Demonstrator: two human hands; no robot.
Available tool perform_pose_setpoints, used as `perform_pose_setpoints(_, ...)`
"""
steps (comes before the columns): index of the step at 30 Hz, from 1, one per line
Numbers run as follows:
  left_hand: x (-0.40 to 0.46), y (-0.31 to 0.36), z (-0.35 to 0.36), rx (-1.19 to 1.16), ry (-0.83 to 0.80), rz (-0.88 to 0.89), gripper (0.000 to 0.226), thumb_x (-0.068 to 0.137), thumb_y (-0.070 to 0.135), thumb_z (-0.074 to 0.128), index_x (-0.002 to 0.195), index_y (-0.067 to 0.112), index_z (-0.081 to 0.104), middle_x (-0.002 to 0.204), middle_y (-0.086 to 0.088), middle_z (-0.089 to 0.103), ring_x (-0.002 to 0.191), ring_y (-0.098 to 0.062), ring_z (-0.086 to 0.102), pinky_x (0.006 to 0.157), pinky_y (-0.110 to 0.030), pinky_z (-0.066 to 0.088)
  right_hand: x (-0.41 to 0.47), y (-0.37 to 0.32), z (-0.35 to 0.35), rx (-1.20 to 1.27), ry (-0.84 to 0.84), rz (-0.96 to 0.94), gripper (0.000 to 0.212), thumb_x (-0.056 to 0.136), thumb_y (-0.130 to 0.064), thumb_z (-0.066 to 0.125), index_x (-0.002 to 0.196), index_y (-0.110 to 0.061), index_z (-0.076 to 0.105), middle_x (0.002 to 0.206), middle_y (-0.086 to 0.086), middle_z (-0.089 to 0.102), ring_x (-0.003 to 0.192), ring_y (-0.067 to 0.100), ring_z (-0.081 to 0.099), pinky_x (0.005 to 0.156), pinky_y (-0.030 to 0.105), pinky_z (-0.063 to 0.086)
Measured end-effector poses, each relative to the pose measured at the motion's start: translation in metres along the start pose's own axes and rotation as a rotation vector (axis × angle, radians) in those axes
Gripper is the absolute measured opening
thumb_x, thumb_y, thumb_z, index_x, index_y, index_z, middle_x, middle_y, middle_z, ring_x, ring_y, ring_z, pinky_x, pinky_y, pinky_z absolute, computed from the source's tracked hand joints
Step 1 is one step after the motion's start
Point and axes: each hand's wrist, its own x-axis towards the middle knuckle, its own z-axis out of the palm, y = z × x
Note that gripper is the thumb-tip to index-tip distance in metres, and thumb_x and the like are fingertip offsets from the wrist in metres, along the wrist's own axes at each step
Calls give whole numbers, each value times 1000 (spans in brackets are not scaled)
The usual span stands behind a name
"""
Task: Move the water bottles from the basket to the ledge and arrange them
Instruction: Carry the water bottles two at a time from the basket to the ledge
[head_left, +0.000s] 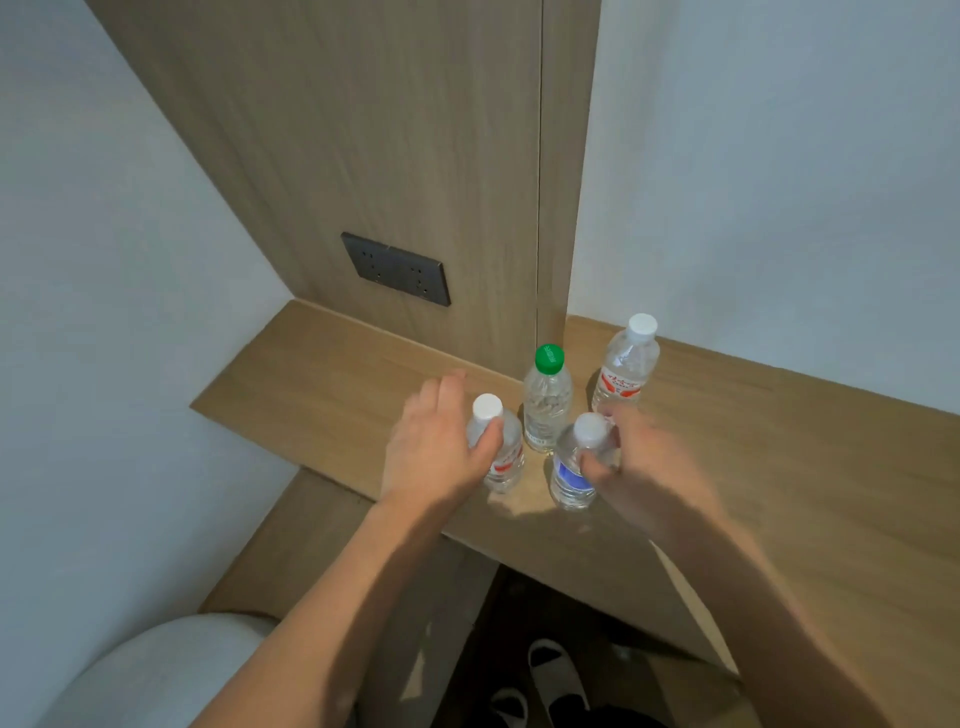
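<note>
Near the ledge's (322, 374) front edge, the left hand (436, 452) grips one bottle (501, 457) and the right hand (639, 467) another bottle (569, 480) at the shoulders; both bottles look full, hence weighty, with thin, smooth walls.

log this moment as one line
ledge: four bottles upright | left hand holds red-label bottle | right hand holds blue-label bottle | basket unseen

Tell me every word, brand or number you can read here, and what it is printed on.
No text can be read.
Far bottle, red label: print too blurred.
Bottle in the left hand, red label: blurred, partly covered.
Bottle in the right hand, blue label: blurred.
Green-capped bottle: cap embossing and small bottom label too small.
Wall socket: no markings legible.
</note>
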Motion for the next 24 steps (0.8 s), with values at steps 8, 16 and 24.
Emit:
perform_pose_setpoints(8, -18, 39, -15, -57, 121, 472, 44, 92, 27, 58, 129, 5, 53, 129, -13, 55, 118, -29, 51, 105, -40, 42, -76, -13, -8, 20, 290, 63, 55, 90, -20, 64, 141, -12, 46, 141, 8, 51, 132, 23, 44, 108, 27, 28)
perform_pose_setpoints(16, -63, 119, 2, -169, 57, 792, 38, 91, 21, 54, 124, 3, 56, 125, -14, 55, 114, -31, 53, 98, -46, 45, -171, 19, -38, -27, 511, 300, 62, 95, -31, 59, 150, -19, 33, 153, -1, 38, 141, 12, 32, 111, 21, 18)
perform_pose_setpoints(24, -148, 252, 41, -207, -48, 1078, 35, 95, 21, 54, 126, 6, 57, 127, -11, 56, 118, -26, 53, 103, -42, 45, -301, 99, -71, -31, 657, 594, 58, 94, -30, 59, 147, -17, 39, 150, 2, 43, 140, 14, 36, 114, 23, 21)
